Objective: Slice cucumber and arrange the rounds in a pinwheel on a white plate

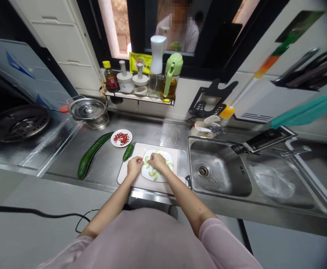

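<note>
A white plate [159, 176] lies on a pale cutting board [138, 183], with thin green-edged cucumber slices [155, 174] arranged on it. My right hand [157, 161] is over the plate's upper part, its fingers pinched near the slices. At the plate's left edge my left hand [135, 164] has thumb and fingertips pressed together; whatever either hand holds is too small to make out. Just left of the board's top corner is a short green cucumber piece [128, 152]. A small white dish [121, 138] of chopped red pieces sits behind it, and a long cucumber [94, 155] lies farther left.
To the right is a steel sink [219, 168], with a knife handle [188, 182] between it and the board. A lidded steel pot [92, 114] stands at the back left. Behind the board, a rack [141, 98] holds seasoning jars and bottles. A black pan [16, 123] is far left.
</note>
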Demonstrator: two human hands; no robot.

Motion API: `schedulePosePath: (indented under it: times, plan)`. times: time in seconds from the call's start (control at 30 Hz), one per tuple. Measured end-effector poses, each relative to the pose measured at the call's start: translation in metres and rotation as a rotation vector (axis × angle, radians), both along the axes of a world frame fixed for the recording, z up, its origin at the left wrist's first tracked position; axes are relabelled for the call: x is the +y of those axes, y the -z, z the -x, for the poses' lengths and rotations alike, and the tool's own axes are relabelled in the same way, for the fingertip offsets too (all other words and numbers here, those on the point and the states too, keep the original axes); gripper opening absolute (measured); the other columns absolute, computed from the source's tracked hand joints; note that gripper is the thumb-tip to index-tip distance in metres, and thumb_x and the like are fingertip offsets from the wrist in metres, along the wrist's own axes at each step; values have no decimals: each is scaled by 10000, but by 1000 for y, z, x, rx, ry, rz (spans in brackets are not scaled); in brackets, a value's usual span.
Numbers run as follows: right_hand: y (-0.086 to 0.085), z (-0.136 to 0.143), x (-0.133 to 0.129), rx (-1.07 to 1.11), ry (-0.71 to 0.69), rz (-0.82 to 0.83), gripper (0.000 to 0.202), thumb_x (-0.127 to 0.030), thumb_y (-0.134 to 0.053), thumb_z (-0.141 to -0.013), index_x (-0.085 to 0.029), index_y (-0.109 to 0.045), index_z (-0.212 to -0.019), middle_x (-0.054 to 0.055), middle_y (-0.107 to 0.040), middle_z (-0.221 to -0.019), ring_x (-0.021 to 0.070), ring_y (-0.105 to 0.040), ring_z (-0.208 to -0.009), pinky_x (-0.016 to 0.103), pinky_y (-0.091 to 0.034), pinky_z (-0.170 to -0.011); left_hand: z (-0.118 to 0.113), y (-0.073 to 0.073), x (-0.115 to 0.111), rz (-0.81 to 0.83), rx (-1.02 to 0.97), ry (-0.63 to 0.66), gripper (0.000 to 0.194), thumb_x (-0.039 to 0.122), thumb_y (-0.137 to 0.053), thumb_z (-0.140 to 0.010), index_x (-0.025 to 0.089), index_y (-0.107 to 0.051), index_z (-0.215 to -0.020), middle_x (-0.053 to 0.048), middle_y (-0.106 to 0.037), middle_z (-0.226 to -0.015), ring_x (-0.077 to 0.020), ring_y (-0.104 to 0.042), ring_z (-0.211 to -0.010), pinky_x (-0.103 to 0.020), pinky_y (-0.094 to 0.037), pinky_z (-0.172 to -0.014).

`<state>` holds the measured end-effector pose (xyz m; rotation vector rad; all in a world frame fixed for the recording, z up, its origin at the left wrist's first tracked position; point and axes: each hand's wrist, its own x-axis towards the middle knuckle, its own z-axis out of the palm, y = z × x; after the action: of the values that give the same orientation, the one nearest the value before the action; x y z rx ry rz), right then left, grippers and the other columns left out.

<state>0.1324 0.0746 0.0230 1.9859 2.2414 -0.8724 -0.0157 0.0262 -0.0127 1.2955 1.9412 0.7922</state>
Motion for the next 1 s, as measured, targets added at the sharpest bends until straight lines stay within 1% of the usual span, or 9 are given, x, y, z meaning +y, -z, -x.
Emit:
schedulePosePath:
  times: [0.23, 0.37, 0.47, 0.57, 0.63, 0.8, 1.0]
  plan:
    - [-1, 1, -1, -14, 12, -8, 156, -305, -619, -778, -216, -656, -901, 65, -690, -942, 195, -616, -878, 237, -344, -612, -1, 1, -1, -32, -1, 8, 197, 193, -614, -710, 183, -716, -878, -40, -705, -778, -154, -608, -687, -248, -426, -691]
    - [-1, 1, -1, -3, 15, -9, 145, -308, -623, -780, -213, -647, -886, 65, -688, -929, 197, -620, -864, 237, -333, -591, -1, -1, -3, -57, 31, 29, 196, 195, -604, -729, 184, -711, -892, -44, -700, -797, -159, -605, -699, -257, -425, -702]
    - [-2, 1, 0, -2, 17, -5, 144, -310, -633, -787, -206, -641, -885, 74, -687, -927, 199, -624, -862, 238, -341, -600, -3, -6, -6, -86, 103, 49, 189, 205, -590, -761, 187, -704, -911, -57, -693, -858, -170, -601, -744, -267, -419, -728]
    - [-2, 2, 0, -15, 8, 6, 153, -321, -621, -799, -210, -637, -902, 72, -687, -941, 200, -626, -868, 242, -357, -616, -6, -9, -9, -140, 244, 79, 170, 250, -590, -796, 202, -697, -919, -75, -676, -948, -209, -582, -889, -291, -401, -801]
    - [-3, 2, 0, -30, 3, 10, 159, -325, -608, -803, -218, -638, -917, 64, -686, -950, 198, -624, -880, 242, -366, -627, -10, -11, -10, -147, 327, 112, 149, 280, -595, -813, 215, -692, -905, -72, -669, -963, -225, -559, -954, -307, -381, -841]
    - [-3, 2, 0, -66, -5, 8, 185, -335, -593, -800, -228, -642, -942, 57, -686, -967, 199, -619, -908, 244, -376, -644, -14, -10, -7, -90, 425, 171, 117, 284, -588, -834, 225, -681, -874, -50, -671, -941, -216, -548, -932, -317, -365, -835]
    - [-3, 1, 0, -59, -13, 13, 202, -332, -589, -805, -225, -646, -967, 59, -686, -983, 194, -615, -913, 248, -385, -661, -13, -4, -5, -128, 446, 223, 118, 270, -577, -844, 229, -681, -879, -55, -659, -926, -217, -540, -924, -320, -369, -820]
